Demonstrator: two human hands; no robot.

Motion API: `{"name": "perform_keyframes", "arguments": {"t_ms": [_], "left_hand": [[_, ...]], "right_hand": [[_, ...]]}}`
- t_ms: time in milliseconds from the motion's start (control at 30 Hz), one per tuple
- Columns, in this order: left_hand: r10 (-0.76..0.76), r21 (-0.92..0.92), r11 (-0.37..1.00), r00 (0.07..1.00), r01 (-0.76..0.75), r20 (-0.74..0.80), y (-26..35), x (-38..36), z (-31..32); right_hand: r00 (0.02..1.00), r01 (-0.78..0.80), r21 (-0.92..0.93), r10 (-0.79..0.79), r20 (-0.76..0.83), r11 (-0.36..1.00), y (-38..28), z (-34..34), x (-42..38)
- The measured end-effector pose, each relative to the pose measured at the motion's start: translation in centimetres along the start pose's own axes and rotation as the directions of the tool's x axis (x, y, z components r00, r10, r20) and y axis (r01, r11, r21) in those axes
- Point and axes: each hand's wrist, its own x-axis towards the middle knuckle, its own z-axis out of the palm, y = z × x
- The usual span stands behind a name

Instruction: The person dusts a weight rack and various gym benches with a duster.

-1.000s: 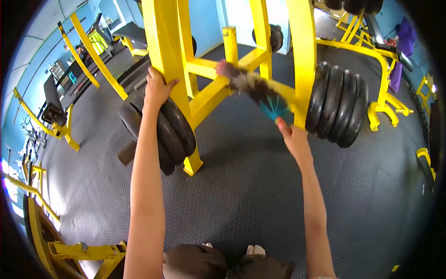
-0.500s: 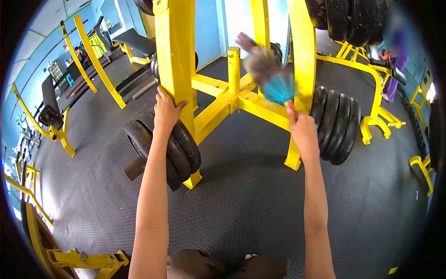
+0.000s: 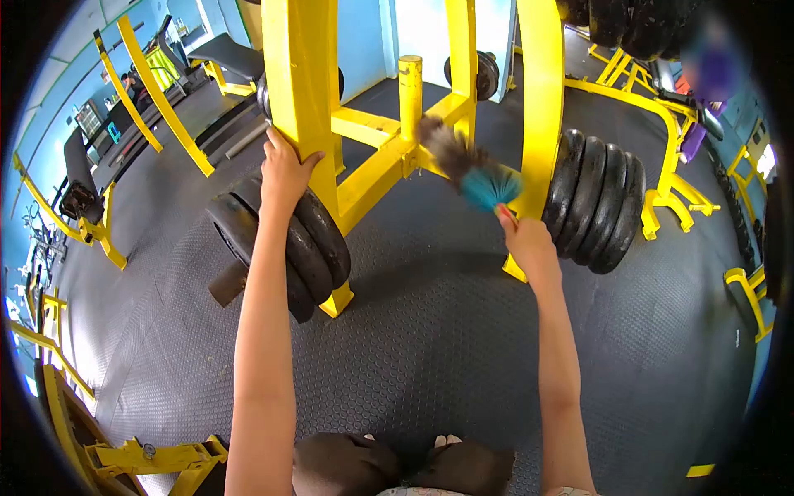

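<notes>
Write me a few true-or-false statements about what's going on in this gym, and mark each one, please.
1. The right hand holds a duster. True.
2. The left hand holds a duster too. False: it is against a yellow post.
3. Black plates show to the right of the duster. True.
4. The floor is pale, smooth wood. False: it is dark and textured.
5. The duster's teal part is nearest the right hand. True.
</notes>
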Motion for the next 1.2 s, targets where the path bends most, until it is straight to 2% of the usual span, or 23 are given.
{"name": "perform_keyframes", "arguments": {"t_ms": [67, 100, 200, 267, 300, 367, 467, 633, 700, 733, 867, 933, 967, 1033, 1100, 1200], "left_hand": [[-0.012, -0.014, 1.000, 1.000, 0.012, -0.005, 0.5, 0.0, -0.2], [-0.007, -0.015, 1.000, 1.000, 0.007, 0.001, 0.6, 0.1, -0.2], [-0.003, -0.025, 1.000, 1.000, 0.003, -0.009, 0.6, 0.0, -0.4], [0.021, -0.001, 1.000, 0.999, -0.021, -0.040, 0.0, 0.1, 0.0], [0.047, 0.016, 0.999, 0.997, -0.046, -0.063, 0.0, 0.0, 0.1], [0.002, 0.026, 1.000, 1.000, -0.002, -0.023, -0.1, 0.0, 0.1], [-0.051, 0.005, 0.999, 0.998, 0.051, 0.039, 0.7, 0.1, -0.5], [-0.003, 0.004, 1.000, 1.000, 0.003, 0.005, 0.3, 0.3, -0.2], [-0.025, -0.018, 0.999, 0.998, 0.026, 0.054, 0.1, 0.3, -0.3], [-0.026, -0.016, 1.000, 0.998, 0.027, 0.054, -0.1, 0.3, -0.3], [0.023, 0.015, 1.000, 1.000, -0.023, -0.010, -0.3, 0.3, 0.2], [0.021, 0.015, 1.000, 1.000, -0.021, -0.004, 0.0, 0.2, 0.1], [-0.002, 0.035, 0.999, 1.000, 0.002, 0.000, 0.1, 0.2, -0.1], [0.000, 0.054, 0.999, 1.000, 0.001, -0.021, 0.4, 0.1, 0.1], [0.039, 0.032, 0.999, 0.999, -0.038, -0.035, 0.0, 0.2, 0.4], [0.021, -0.019, 1.000, 1.000, -0.021, 0.001, -0.1, 0.3, 0.2]], "right_hand": [[0.999, 0.006, 0.033, -0.007, 0.036, 0.999, -1.2, 1.3, -0.3], [0.998, 0.058, -0.026, -0.057, 0.028, 0.998, -1.9, 2.6, -1.1], [0.995, 0.102, -0.034, -0.102, -0.015, 0.994, -4.2, 1.8, -6.2], [0.991, 0.022, -0.060, -0.013, 0.135, 0.998, -3.7, -0.2, -8.1], [0.990, 0.032, -0.060, -0.023, 0.139, 0.998, -3.6, -1.0, -8.1], [0.984, 0.018, -0.074, -0.005, 0.177, 0.997, -3.1, -1.9, -8.4], [0.998, 0.063, 0.015, -0.064, 0.031, 0.998, -3.8, 2.2, -4.5], [0.997, 0.034, 0.156, -0.024, -0.068, 0.987, -7.6, 8.6, 3.7], [0.989, 0.102, 0.224, -0.075, -0.127, 0.969, -8.2, 10.5, 4.7], [0.998, 0.064, 0.294, -0.066, -0.001, 0.954, -8.0, 10.6, 3.7], [0.985, 0.101, 0.079, -0.111, 0.133, 0.992, -2.1, 6.5, -1.7], [0.983, -0.115, 0.163, 0.089, 0.159, 0.980, 0.1, 2.1, -4.1], [0.988, -0.152, 0.191, 0.142, 0.064, 0.970, 1.6, 1.8, -4.7], [0.984, -0.172, 0.115, 0.175, -0.014, 0.978, 1.8, 1.2, -3.9], [0.986, -0.046, 0.194, 0.075, -0.146, 0.980, 1.5, 3.2, -1.1], [0.991, 0.022, 0.112, -0.007, -0.136, 0.993, 0.1, 6.6, 4.3]]}}
